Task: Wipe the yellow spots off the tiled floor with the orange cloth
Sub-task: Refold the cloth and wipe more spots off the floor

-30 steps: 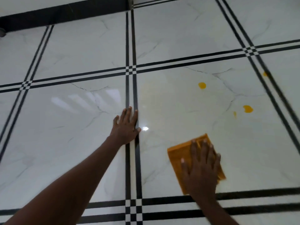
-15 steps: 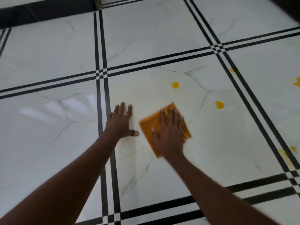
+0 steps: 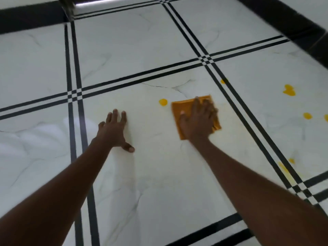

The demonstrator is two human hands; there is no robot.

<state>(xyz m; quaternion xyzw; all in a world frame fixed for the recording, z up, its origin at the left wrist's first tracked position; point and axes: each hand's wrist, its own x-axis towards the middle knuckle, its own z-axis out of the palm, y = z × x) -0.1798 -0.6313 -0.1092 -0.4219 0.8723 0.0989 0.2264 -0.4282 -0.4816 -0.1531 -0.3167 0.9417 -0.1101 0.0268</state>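
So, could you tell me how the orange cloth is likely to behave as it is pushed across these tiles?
The orange cloth looks thin and folded flat, so it is probably floppy and light. The tiled floor is glossy, so it should slide easily. With only the right hand pressing it flat, uncovered edges may bunch or unfold.

1 flat, folded orange cloth (image 3: 182, 110), 2 bare hands, left (image 3: 113, 130) and right (image 3: 198, 121), and 7 yellow spots (image 3: 163, 102) visible on the glossy white marble-look tiled floor (image 3: 159, 174).
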